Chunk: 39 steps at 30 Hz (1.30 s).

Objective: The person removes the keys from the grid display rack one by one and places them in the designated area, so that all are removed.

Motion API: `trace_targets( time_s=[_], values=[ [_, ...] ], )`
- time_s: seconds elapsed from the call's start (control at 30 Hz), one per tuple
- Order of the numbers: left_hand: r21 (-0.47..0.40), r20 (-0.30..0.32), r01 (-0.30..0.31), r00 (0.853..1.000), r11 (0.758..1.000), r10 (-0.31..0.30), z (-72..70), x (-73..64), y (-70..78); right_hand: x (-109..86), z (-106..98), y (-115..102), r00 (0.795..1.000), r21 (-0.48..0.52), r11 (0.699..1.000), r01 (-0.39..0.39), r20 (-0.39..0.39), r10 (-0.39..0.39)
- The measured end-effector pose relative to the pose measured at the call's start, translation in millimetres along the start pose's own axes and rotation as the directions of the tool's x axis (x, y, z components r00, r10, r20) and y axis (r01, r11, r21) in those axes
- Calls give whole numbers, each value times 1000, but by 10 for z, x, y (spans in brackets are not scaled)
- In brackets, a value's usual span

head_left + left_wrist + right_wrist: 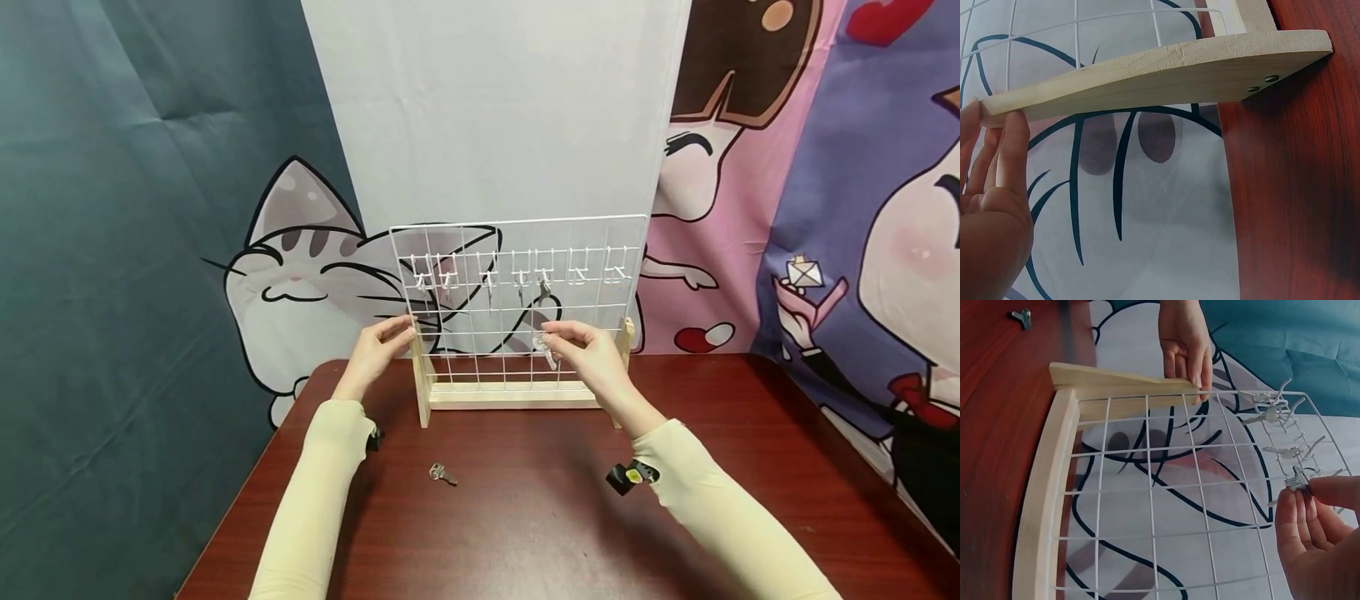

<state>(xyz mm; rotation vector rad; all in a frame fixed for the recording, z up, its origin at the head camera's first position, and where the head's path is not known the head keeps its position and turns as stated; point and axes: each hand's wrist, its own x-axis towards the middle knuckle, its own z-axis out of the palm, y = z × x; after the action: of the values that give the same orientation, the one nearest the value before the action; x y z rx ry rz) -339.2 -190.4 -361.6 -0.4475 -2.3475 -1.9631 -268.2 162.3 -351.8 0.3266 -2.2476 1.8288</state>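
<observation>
My left hand (375, 354) is at the left end of a white wire grid rack (517, 222). Its thumb and fingertips pinch the upper tip of the wooden side support (1147, 81). On the grid's right half, my right hand (596, 362) pinches a silver key (551, 358) between thumb and fingers, in front of the wires. The right wrist view shows this key (1297, 480) at the fingertips, close to the hooks. Several keys hang from the row of white hooks (577, 276), mostly left and centre; the two rightmost hooks carry nothing.
Another silver key (442, 474) lies on the reddish-brown table (517, 533), in front of the rack's left side. A pale wooden base bar (510, 397) joins the rack's supports. Behind stands a printed cloth (510, 108) with cartoon figures.
</observation>
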Motion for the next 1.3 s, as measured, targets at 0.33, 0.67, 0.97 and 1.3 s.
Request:
trace_targets(
  time_s=[0.33, 0.67, 0.97, 1.3],
  values=[
    [25, -6, 1, 1000, 1000, 0, 7, 10, -14, -24, 111, 76, 998, 84, 995, -54, 30, 51],
    [10, -8, 4, 1000, 1000, -4, -20, 49, -45, -15, 171, 108, 987, 158, 975, -155, 61, 147],
    [-1, -5, 4, 1000, 1000, -4, -7, 18, -3, -27, 242, 192, 984, 279, 944, -176, 52, 168],
    [-3, -4, -7, 1000, 1000, 7, 0, -1, -4, -70, 336, 248, 981, 161, 971, -179, 103, 164]
  ],
)
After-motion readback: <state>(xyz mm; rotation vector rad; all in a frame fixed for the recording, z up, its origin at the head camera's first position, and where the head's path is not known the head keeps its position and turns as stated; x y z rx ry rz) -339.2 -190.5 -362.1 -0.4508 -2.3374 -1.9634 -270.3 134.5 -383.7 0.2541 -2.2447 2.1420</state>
